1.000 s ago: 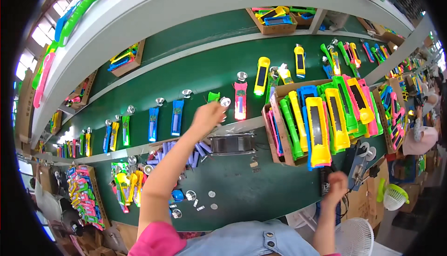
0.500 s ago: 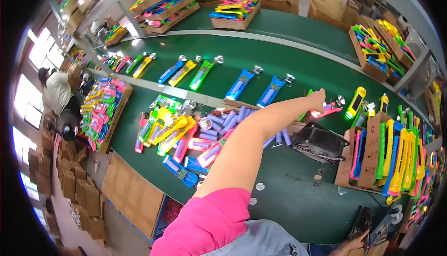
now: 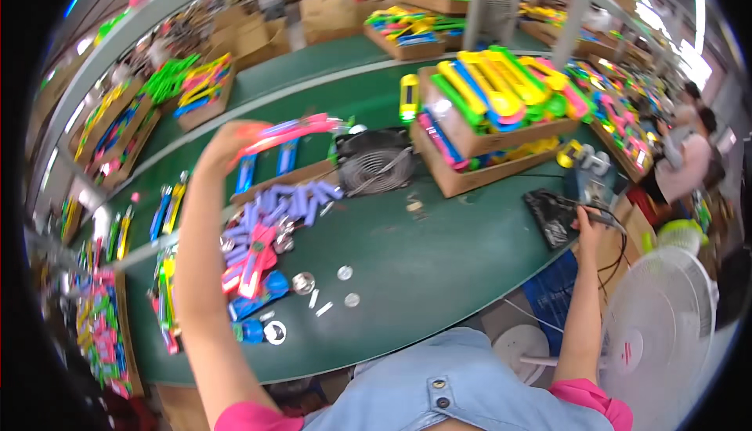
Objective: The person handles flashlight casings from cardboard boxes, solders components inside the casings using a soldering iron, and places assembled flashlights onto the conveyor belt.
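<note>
Closed round one end of a pink casing [image 3: 301, 127], above the green work surface: the left hand [image 3: 237, 139], motion-blurred. Closed round a dark corded tool [image 3: 601, 218] beside a black box-shaped device [image 3: 551, 218]: the right hand [image 3: 587, 226]; tip of the tool too indistinct to tell. Between the two hands, a black square fan [image 3: 374, 163] with a wire grille, just beyond the far end of the casing. Below the left hand, a heap of purple cylinders [image 3: 274, 208], then a pink casing on the pile [image 3: 257, 258], a silver reflector [image 3: 303, 282] and two pale discs [image 3: 345, 273]. Partly behind the held casing, a blue casing [image 3: 287, 157]. Near the right forearm, a large white fan [image 3: 658, 313].

Beneath, a green work surface [image 3: 439, 266], bare across much of its near middle; above it, a grey shelf upright [image 3: 475, 8]. To the right, a seated co-worker in a pale pink top [image 3: 681, 157].

At centre right, an upper carton [image 3: 517, 139] full of yellow, green, blue and pink casings, stacked on a lower carton [image 3: 486, 179] with similar contents. Farther back, a tray [image 3: 407, 48] of mixed casings; at left, a long carton [image 3: 129, 337], likewise filled.
</note>
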The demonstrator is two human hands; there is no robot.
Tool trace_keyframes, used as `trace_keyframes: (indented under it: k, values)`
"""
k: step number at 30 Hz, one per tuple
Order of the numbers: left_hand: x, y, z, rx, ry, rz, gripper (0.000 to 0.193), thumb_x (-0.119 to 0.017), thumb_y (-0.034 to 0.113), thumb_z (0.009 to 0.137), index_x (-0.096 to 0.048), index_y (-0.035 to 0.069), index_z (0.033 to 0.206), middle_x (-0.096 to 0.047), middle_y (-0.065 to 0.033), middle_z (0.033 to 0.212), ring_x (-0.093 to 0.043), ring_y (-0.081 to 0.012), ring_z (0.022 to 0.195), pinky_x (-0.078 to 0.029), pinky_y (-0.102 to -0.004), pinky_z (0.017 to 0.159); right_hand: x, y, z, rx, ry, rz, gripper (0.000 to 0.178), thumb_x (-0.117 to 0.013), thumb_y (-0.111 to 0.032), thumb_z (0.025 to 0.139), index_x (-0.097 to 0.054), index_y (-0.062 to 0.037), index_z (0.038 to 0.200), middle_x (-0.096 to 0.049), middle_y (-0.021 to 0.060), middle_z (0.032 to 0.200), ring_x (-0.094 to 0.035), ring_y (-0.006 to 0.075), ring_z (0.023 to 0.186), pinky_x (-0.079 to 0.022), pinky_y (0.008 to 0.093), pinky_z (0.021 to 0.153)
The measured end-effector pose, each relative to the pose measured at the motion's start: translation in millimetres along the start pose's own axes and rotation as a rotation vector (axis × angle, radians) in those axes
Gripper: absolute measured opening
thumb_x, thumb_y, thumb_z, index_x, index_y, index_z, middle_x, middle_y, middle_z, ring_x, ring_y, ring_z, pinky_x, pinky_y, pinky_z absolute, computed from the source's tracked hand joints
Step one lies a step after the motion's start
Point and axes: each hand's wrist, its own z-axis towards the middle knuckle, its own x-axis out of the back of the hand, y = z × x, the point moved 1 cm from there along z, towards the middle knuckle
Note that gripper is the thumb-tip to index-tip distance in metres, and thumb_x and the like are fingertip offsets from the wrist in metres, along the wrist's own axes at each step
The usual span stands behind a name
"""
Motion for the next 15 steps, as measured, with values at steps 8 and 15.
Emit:
trace_keyframes:
  k: [8, 15]
  values:
    - [-88, 54, -168, -0.080, 0.156, 0.318, 0.033, -0.052, 0.000, 0.073, -0.059, -0.003, 0.105, -0.062, -0.0059, 0.094, -0.057, -0.0125, 0.081, -0.046, -0.0246, 0.074, -45, -156, -13, 0.614, 0.018, -0.013, 0.022, -0.055, -0.006, 0.084, -0.052, 0.0006, 0.105, -0.060, 0.0051, 0.076, -0.058, 0.0108, 0.063, -0.044, 0.0207, 0.063]
    - [-217, -60, -219, 0.071, -0.028, 0.206, 0.028, -0.055, -0.001, 0.075, -0.059, -0.001, 0.103, -0.058, -0.0135, 0.107, -0.052, -0.0254, 0.102, -0.041, -0.0327, 0.088, -179, -199, 36, 1.050, 0.044, -0.261, 0.047, -0.065, -0.023, 0.075, -0.045, -0.0118, 0.116, -0.062, 0.0053, 0.092, -0.059, 0.0230, 0.088, -0.026, 0.0491, 0.096]
